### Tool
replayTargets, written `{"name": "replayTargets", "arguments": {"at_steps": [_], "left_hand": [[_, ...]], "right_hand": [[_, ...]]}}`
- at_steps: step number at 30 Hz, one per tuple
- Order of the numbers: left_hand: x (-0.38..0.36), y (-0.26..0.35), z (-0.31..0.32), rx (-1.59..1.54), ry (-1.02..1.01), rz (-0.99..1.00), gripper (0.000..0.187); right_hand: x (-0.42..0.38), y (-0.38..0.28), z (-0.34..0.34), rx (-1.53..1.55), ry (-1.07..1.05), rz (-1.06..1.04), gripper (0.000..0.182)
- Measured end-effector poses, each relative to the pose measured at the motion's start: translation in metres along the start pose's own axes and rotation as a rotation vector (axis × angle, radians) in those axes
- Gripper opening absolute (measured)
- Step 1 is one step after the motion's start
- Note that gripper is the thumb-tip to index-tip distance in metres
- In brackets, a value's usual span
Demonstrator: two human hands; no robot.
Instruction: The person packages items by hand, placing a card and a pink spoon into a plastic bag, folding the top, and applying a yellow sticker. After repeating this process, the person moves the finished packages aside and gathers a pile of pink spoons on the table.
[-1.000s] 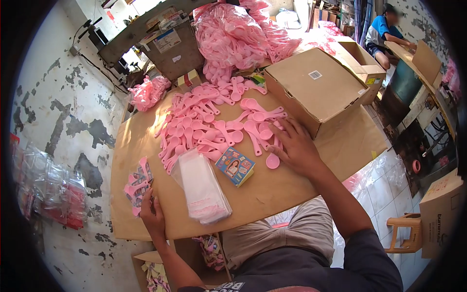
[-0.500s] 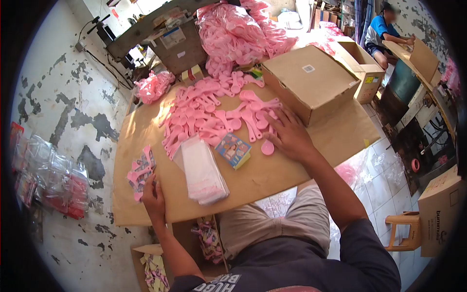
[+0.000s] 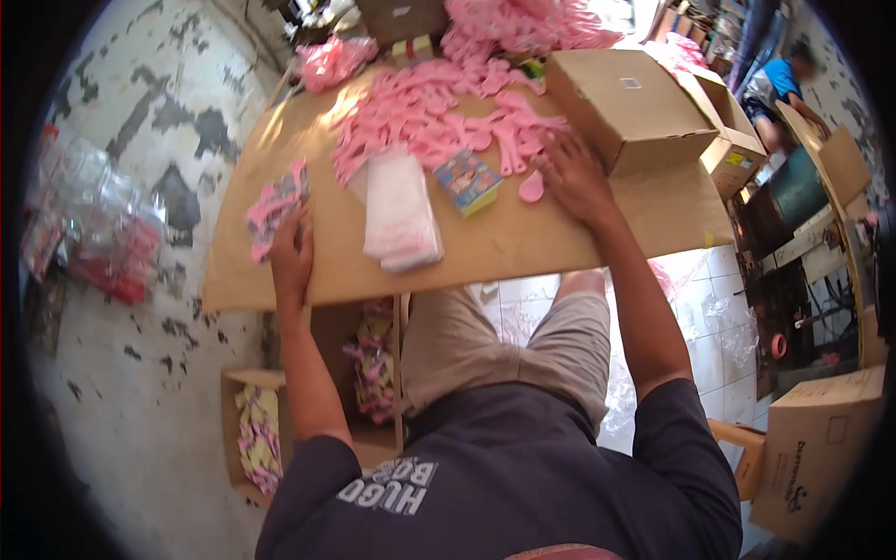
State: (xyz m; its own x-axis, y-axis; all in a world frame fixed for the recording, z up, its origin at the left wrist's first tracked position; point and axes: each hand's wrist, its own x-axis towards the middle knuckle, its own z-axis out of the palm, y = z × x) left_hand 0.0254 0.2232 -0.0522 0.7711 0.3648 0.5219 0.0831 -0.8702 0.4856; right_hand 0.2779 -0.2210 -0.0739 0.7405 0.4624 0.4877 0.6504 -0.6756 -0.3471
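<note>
Left of the bags (image 3: 399, 210), my left hand (image 3: 293, 250) sits beside spoons (image 3: 277, 204), grip unclear; right of them, my right hand (image 3: 577, 177) lies spread.

Pink spoons (image 3: 411, 117) heaped loose; small pink-and-grey pile (image 3: 277, 202) apart at left

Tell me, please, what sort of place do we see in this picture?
It is probably a small packing workshop. A large heap of pink plastic spoons lies on the flat brown tabletop near a stack of whitish plastic sleeves; below, an open brown cardboard box holds pink and yellowish items.
</note>
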Motion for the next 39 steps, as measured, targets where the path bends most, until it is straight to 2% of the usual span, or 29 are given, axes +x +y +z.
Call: {"name": "replayTargets", "arguments": {"at_steps": [4,8,17,19,23,25,30,34,38,39], "left_hand": [[0.000,0.005,-0.002,0.048,0.013,0.017,0.034],[0.002,-0.003,0.000,0.083,0.051,0.081,0.034],[0.001,0.005,-0.010,0.065,-0.018,0.140,0.045],[0.001,0.009,-0.011,0.034,-0.064,0.051,0.051],[0.008,0.019,-0.018,0.028,-0.108,0.028,0.059],[0.010,0.016,-0.017,0.215,-0.181,0.018,0.069],[0.017,0.008,-0.010,0.368,-0.297,-0.046,0.082],[-0.004,-0.012,-0.005,0.402,-0.209,-0.057,0.089],[-0.002,-0.009,-0.005,0.346,-0.234,-0.053,0.091],[0.000,-0.006,-0.005,0.358,-0.266,-0.102,0.091]], "right_hand": [[0.001,0.000,-0.003,-0.001,-0.052,0.001,0.066],[0.004,0.001,-0.003,-0.007,-0.014,-0.038,0.065],[0.002,-0.009,-0.009,-0.064,-0.037,-0.092,0.062],[0.001,-0.010,-0.015,-0.112,-0.049,-0.081,0.061],[0.004,-0.026,-0.023,-0.143,-0.126,-0.019,0.062],[0.007,-0.035,-0.027,-0.148,-0.176,0.033,0.066],[0.013,-0.045,-0.030,-0.148,-0.250,0.126,0.071],[0.026,-0.039,-0.030,-0.131,-0.275,0.154,0.075],[0.025,-0.040,-0.037,-0.139,-0.336,0.198,0.077],[0.025,-0.039,-0.037,-0.137,-0.336,0.199,0.076]]}}
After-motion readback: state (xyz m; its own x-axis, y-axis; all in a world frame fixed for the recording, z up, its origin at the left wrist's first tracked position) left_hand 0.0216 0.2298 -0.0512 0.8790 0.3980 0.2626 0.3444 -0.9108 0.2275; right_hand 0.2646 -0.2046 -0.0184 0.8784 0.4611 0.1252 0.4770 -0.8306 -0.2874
